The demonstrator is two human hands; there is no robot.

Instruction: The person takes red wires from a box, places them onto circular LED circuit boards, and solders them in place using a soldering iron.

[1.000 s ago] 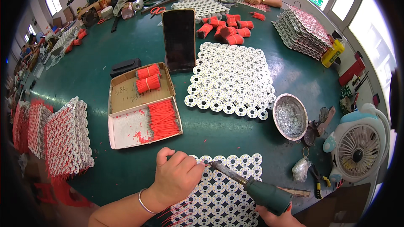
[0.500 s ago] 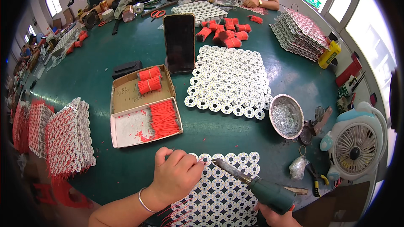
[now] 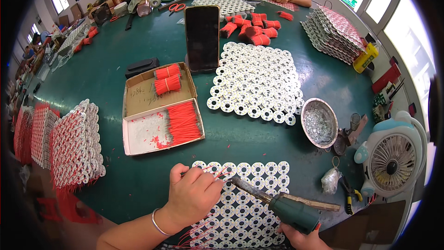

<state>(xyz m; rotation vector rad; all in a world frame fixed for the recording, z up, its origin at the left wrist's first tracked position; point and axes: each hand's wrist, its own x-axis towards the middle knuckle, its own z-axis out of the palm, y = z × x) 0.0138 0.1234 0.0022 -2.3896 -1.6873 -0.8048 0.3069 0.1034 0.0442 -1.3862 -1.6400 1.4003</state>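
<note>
A sheet of round white LED circuit boards (image 3: pixel 270 169) lies on the table before me, joined in rows. My left hand (image 3: pixel 196 194), with a silver bangle at the wrist, is closed in a pinch over its upper left part. Thin red wires (image 3: pixel 225 172) show at its fingertips; how many it holds is hidden. My right hand (image 3: pixel 303 238) grips a soldering iron (image 3: pixel 290 209) with a dark green body. Its dark tip points left, close to the left fingertips and the boards. More red wires (image 3: pixel 199 234) stick out along the sheet's lower left side.
A cardboard box (image 3: pixel 138 136) holds loose red wires (image 3: pixel 185 122) and bundles. Beyond are a propped phone (image 3: pixel 202 39), stacked board sheets (image 3: pixel 254 81) and a bowl of clear bits (image 3: pixel 319 122). Right stand pliers (image 3: pixel 350 195) and a fan (image 3: pixel 392 162). Two people work across the table.
The board sheet shows farther up and left beneath my hands. The iron's tip sits lower on it, and red wires now show past my left fingers. The whole view has shifted slightly.
</note>
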